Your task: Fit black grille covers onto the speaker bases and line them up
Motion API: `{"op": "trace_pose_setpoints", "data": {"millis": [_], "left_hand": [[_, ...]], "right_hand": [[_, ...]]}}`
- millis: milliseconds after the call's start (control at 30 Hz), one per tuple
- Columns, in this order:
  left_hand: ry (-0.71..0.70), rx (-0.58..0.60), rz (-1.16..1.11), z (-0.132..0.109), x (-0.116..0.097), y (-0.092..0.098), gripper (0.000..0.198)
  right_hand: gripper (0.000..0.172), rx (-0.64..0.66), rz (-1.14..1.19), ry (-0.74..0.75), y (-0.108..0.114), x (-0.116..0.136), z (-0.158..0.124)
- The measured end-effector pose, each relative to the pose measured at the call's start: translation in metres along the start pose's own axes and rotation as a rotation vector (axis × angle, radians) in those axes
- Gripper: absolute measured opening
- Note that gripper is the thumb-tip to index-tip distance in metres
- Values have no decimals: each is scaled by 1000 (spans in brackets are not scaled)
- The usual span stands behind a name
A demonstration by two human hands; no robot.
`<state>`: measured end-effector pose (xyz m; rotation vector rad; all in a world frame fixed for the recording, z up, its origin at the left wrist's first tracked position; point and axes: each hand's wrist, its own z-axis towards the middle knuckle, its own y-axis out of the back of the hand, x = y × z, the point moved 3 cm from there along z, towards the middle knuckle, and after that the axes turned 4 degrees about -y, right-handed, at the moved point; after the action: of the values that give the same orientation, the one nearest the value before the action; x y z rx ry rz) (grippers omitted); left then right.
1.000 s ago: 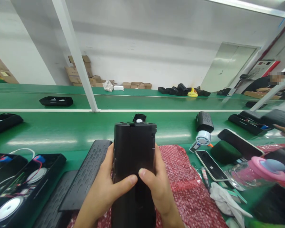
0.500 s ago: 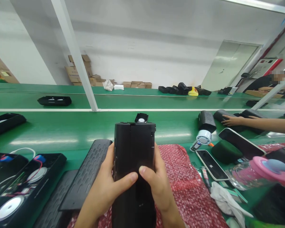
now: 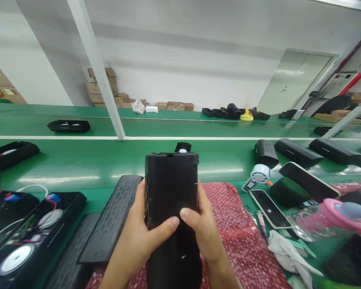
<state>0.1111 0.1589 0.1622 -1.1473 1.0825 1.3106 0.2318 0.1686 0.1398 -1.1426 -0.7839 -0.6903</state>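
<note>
A long black speaker housing (image 3: 172,184) stands on end in front of me, held between both palms above red bubble wrap (image 3: 228,224). My left hand (image 3: 144,228) wraps its left side and my right hand (image 3: 203,228) its right side, with both thumbs pressed on the near face. The fingers behind it are hidden. Left of my left hand, a black grille cover (image 3: 111,220) with an oval pattern rests on another cover (image 3: 75,245). Farther left lies an open speaker shell (image 3: 42,241) with round white drivers and wires.
Behind runs a green conveyor belt (image 3: 132,160) carrying speaker housings (image 3: 297,152). To the right are a small fan (image 3: 260,173), a phone (image 3: 270,208), a marker (image 3: 262,222), a white glove (image 3: 291,253) and a pink-lidded bottle (image 3: 327,218). A metal post (image 3: 98,72) rises beyond the belt.
The co-worker's arm at the right has left the belt, uncovering the speaker housings there. A small open part behind my housing has shifted slightly right. My grip looks the same.
</note>
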Motion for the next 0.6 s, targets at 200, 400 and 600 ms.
{"op": "trace_pose_setpoints", "data": {"millis": [200,400,600], "left_hand": [[-5,26,-18,0,-1,-1,81],[-6,41,-37,2,1,0,80],[-42,2,-223,3,1,0,71]], "right_hand": [[71,-18,-71,5,1,3,1],[74,-42,-70,1,1,2,-3],[73,-38,-158,7,-5,3,-8]]}}
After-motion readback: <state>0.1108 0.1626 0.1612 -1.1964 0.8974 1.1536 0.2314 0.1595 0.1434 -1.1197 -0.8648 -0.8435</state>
